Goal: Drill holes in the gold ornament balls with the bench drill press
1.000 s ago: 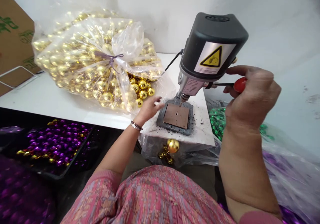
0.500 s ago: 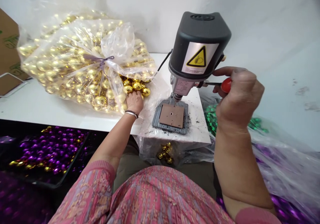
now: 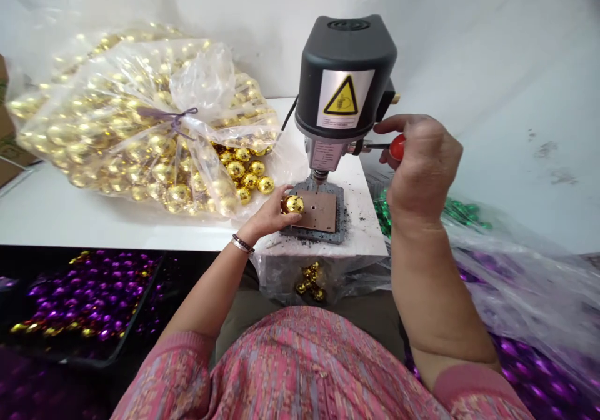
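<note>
Between the thumb and fingers of my left hand (image 3: 272, 212) is a shiny gold faceted ball (image 3: 294, 204). It is at the left edge of a brown plate (image 3: 323, 210) with a small hole in it, fixed on the grey base of a black bench drill press (image 3: 347, 76). My right hand (image 3: 419, 164) is closed around the red knob (image 3: 397, 147) of the press's lever. The drill tip hangs above the plate. More loose gold balls (image 3: 248, 179) spill from the mouth of a large clear bag (image 3: 140, 120) full of them, to the left of the press.
Dark shavings (image 3: 350, 220) lie around the base on the white table (image 3: 154, 229). Several gold balls (image 3: 310, 282) sit in clear plastic below the table edge. Purple balls fill a black tray (image 3: 94, 295) at lower left. Green balls (image 3: 464, 214) and purple ones under plastic are at right.
My left hand has moved right from the loose gold balls to the plate, bringing one ball with it. My right hand stays on the knob. The whole view has shifted slightly.
</note>
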